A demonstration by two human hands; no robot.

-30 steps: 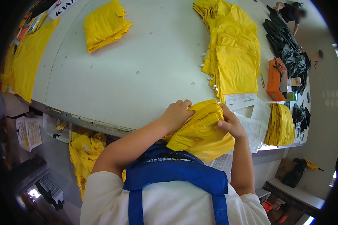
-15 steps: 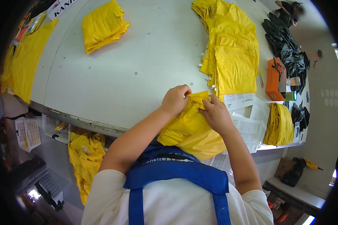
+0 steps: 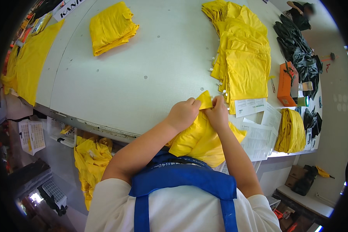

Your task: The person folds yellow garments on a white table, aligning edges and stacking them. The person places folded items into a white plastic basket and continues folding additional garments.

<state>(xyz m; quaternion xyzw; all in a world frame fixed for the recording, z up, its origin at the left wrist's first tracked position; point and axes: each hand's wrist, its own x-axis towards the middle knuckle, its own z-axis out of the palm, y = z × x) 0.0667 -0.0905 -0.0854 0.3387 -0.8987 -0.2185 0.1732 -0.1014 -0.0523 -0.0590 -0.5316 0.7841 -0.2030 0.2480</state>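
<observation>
A crumpled yellow fabric piece [image 3: 199, 141] lies over the table's front edge, between my forearms and against my blue apron [image 3: 181, 182]. My left hand [image 3: 184, 115] is closed on its upper part, fingers curled in a pinch. Close by on the right, my right hand [image 3: 218, 115] pinches the same fabric, and a small folded flap stands up between the two hands. Fingertips are partly hidden by the cloth. Just beyond my right hand begins a long overlapping row of folded yellow pieces [image 3: 246, 73] with small white tags along its left side.
A folded yellow bundle [image 3: 113, 29] lies far left on the pale table [image 3: 143, 96]. At right are printed sheets [image 3: 259, 137], a yellow stack [image 3: 290, 131], an orange box [image 3: 287, 85] and black fabric [image 3: 297, 46]. Yellow cloth [image 3: 91, 162] hangs below the edge. Another person [image 3: 299, 15] is far right.
My hands have drawn closer together on the yellow fabric. The bunched top part is now a raised, folded flap between them. The whole view has shifted slightly.
</observation>
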